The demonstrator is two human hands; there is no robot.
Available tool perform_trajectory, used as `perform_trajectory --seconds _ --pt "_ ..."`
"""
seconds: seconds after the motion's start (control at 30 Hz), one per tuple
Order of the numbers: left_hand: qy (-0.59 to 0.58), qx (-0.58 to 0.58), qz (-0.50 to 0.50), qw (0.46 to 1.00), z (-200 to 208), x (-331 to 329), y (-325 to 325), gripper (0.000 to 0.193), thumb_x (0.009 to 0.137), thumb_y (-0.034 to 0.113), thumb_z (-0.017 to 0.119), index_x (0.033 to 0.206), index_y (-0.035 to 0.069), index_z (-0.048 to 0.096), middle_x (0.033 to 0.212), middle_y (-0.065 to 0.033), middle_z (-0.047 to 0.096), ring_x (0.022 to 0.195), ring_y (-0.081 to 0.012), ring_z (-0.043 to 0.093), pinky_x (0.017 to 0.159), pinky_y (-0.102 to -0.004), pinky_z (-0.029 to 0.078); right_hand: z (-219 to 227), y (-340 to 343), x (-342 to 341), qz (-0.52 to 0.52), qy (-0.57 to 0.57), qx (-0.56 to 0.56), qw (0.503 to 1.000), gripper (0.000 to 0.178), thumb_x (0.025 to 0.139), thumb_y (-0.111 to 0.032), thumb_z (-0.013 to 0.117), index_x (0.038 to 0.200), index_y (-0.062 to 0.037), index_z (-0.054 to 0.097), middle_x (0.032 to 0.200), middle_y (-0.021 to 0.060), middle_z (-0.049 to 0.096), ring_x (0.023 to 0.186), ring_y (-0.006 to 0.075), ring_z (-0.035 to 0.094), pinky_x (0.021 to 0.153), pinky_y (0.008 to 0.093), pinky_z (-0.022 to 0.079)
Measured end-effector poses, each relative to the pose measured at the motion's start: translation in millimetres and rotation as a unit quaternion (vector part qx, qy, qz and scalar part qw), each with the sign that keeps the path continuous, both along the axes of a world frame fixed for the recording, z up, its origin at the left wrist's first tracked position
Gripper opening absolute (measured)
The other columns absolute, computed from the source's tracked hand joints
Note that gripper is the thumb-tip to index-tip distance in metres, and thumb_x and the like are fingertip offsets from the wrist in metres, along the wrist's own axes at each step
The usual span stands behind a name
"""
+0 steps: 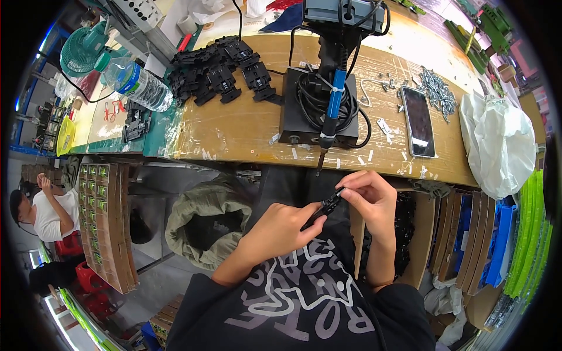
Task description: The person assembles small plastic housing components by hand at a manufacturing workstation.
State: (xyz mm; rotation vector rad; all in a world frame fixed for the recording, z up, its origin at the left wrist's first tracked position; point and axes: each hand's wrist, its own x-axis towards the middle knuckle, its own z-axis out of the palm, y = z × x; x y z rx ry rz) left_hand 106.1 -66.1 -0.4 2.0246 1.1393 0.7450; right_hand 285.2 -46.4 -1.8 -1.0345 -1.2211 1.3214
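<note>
Item: small black plastic part, held over the lap just below the bench edge, between both hands.

Left hand: fingers curled shut around the part's lower end, wrist bent inward, forearm rising from the lower frame.

Right hand: thumb and forefinger pinched together on the part's upper tip, apparently seating something tiny there (too small to make out); elbow tucked, forearm nearly upright.

Step, as judged: fitting or aligning a small piece on the part by hand. The next move would call for a steady left hold while the right fingers press or turn.

Nearby: blue-handled electric screwdriver hanging tip-down just above the hands; heap of similar black parts on the bench; loose screws; phone; water bottle; olive sack on the floor to the left.
</note>
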Motion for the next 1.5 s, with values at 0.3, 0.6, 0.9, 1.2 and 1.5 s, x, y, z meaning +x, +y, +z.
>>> perform_trajectory --seconds 0.3,0.6,0.9,1.2,1.5 --pt "0.073 -0.104 -0.113 0.986 -7.1 -13.8 -2.7 0.031 0.081 0.026 0.053 0.092 -0.003 0.054 0.056 -0.0162 0.055 0.051 -0.0253 0.057 0.045 -0.0320 0.044 -14.7 -8.0 14.3 0.098 -0.148 -0.021 0.984 0.009 0.073 -0.001 0.061 0.081 0.0032 0.061 0.084 0.0058 0.054 0.070 0.0081 0.049 0.060 0.0180 0.040" --pt "-0.399 -0.517 -0.083 0.753 -69.9 -0.5 -6.2 0.034 0.084 0.025 0.051 0.106 -0.001 0.045 0.074 -0.0057 0.053 0.062 -0.0125 0.056 0.056 -0.0200 0.045 -41.8 -13.1 14.6 0.183 0.048 0.000 0.982 0.009 0.074 0.005 0.058 0.083 0.0036 0.061 0.092 0.0107 0.056 0.080 0.0139 0.055 0.066 0.0211 0.044" --pt "-0.443 -0.473 0.022 0.762 -57.8 7.0 -0.4 0.012 0.081 0.015 0.053 0.089 0.006 0.052 0.081 0.0031 0.051 0.070 -0.0019 0.043 0.061 -0.0161 0.034 -67.3 -16.7 -8.7 0.035 0.064 0.010 0.997 0.016 0.074 0.008 0.055 0.089 0.0017 0.059 0.092 0.0099 0.056 0.081 0.0136 0.055 0.069 0.0227 0.046" --pt "-0.394 -0.308 0.159 0.851 -91.4 15.1 10.5 0.003 0.084 0.007 0.047 0.083 0.005 0.045 0.072 0.0048 0.045 0.066 -0.0007 0.038 0.058 -0.0158 0.033 -55.6 -32.5 -14.3 0.077 0.093 -0.258 0.958 0.024 0.082 -0.009 0.055 0.099 0.0008 0.042 0.075 0.0114 0.055 0.051 0.0126 0.055 0.038 0.0228 0.043" --pt "-0.403 -0.340 0.143 0.838 -80.5 20.1 13.9 0.004 0.084 0.007 0.047 0.086 0.004 0.045 0.074 0.0032 0.046 0.068 -0.0022 0.041 0.060 -0.0177 0.036 -52.6 -36.4 -15.9 0.101 0.102 -0.259 0.955 0.021 0.081 -0.007 0.056 0.095 0.0013 0.043 0.062 0.0068 0.054 0.046 0.0106 0.054 0.033 0.0201 0.040"
